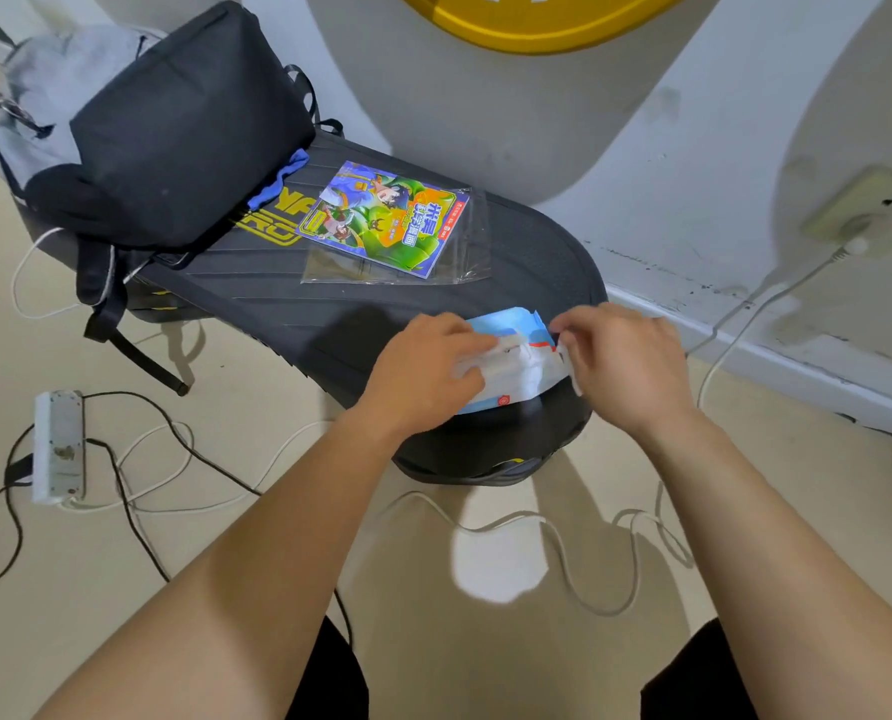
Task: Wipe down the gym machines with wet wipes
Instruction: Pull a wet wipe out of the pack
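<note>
Several floor cables (215,462) surround the black platform (407,298) bearing a wipes pack (514,376).

So our wet wipes pack (506,379) is a soft blue-and-white pouch with a small red mark near its bottom edge. It's lying flat on the near end of the machine platform (381,314), roughly 5 o'clock on it. Our left hand (423,366) grips its 9 o'clock end, and our right hand (625,361) at 3 o'clock pinches a white sheet (571,368) coming off the top. A blue flap (529,322) sticks up at the pack's 12 o'clock edge. The platform is black and ribbed with yellow lettering, running from 10 to 4 o'clock.
</note>
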`<state>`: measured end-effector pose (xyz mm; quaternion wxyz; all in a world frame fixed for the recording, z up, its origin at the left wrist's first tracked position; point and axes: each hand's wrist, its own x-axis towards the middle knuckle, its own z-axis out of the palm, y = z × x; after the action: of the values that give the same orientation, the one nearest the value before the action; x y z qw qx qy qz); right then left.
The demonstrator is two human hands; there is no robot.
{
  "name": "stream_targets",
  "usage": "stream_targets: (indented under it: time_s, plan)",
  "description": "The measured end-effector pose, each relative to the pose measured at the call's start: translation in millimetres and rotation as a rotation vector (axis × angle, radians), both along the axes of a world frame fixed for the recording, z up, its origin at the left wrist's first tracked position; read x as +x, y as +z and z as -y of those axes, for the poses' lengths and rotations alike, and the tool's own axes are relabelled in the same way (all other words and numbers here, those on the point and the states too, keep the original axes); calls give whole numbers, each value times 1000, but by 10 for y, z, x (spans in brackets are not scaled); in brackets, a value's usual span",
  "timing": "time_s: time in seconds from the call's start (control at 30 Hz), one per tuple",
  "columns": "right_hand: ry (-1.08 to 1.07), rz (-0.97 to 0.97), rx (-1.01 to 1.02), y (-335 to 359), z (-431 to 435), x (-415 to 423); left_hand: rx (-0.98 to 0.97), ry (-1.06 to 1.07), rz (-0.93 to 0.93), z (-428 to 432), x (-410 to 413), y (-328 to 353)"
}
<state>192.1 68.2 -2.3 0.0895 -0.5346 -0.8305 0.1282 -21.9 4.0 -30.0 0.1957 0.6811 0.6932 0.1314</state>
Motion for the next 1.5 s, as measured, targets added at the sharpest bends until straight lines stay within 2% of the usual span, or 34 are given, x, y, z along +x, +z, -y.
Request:
stream_targets:
  time_s: [0.1,0.23,0.33,0.5,0.6,0.73,0.87,1.0,1.13,1.23,1.4,1.5]
  plan:
    - [-100,-132,-7,23,-43,235,-29,-113,-187,-2,131,-39]
    - [-116,-144,-84,-37,-66,353,37,-171,-350,-42,227,-86]
    - [-139,-178,-136,-75,-42,413,-14,-134,-287,-30,209,-93]
    - [-273,-281,-286,234,313,702,-154,19,-31,290,405,331]
    - [-330,-307,-371,868,678,859,-215,92,68,589,646,933]
    - [-381,-267,-462,1902,1063,1085,-435,4,-28,963,858,1866]
    - [-351,-59,-531,3069,1365,1297,-581,-61,-108,1220,984,3025]
    - [-329,52,-577,4187,1648,1480,-505,-73,-164,1288,1088,4307]
    - [-388,22,-492,5134,2005,1669,-363,-173,-179,1386,1249,5340]
    - [-444,-2,-410,5651,2338,1772,-294,-237,-171,1507,1355,5802]
    - [-572,88,-290,6226,3102,1958,-209,-450,-185,1793,1598,6299]
    - [-672,114,-293,6484,3694,2060,-217,-580,-205,2070,1774,6516]
